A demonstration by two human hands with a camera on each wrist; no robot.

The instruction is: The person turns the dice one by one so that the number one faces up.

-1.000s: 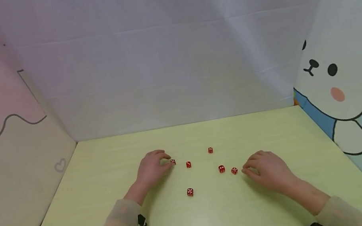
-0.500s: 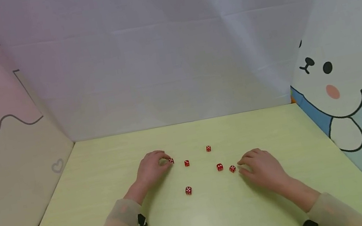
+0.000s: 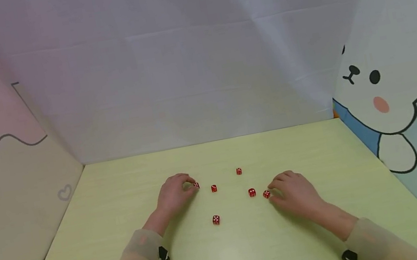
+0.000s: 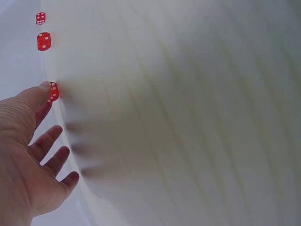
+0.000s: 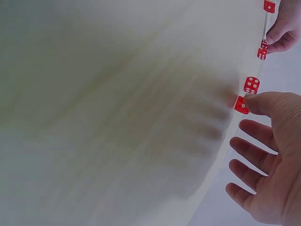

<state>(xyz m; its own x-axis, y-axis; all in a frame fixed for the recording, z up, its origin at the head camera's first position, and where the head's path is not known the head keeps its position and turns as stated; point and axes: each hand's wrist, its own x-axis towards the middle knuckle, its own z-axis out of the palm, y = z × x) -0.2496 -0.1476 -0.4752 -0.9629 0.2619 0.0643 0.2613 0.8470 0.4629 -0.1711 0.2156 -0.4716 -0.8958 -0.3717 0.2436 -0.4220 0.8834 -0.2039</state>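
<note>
Several small red dice with white pips lie on the pale yellow table. My left hand (image 3: 175,194) pinches the leftmost die (image 3: 196,185) between thumb and index finger; in the left wrist view the thumb covers part of that die (image 4: 54,92). My right hand (image 3: 295,193) is at the rightmost die (image 3: 266,194), thumb and index finger apart on either side of it. In the right wrist view the thumb tip overlaps this die (image 5: 241,105), while the other fingers are spread below it.
Between the hands lie a die (image 3: 213,188), a farther die (image 3: 238,171) and another die (image 3: 252,192) close to the right hand's one. One more die (image 3: 216,220) sits nearer the front. A white back wall (image 3: 191,82) and printed side panels enclose the table (image 3: 231,256).
My right hand has moved left, bringing its fingertips up to the rightmost die. The left hand stays at its die. The whole head view has shifted slightly.
</note>
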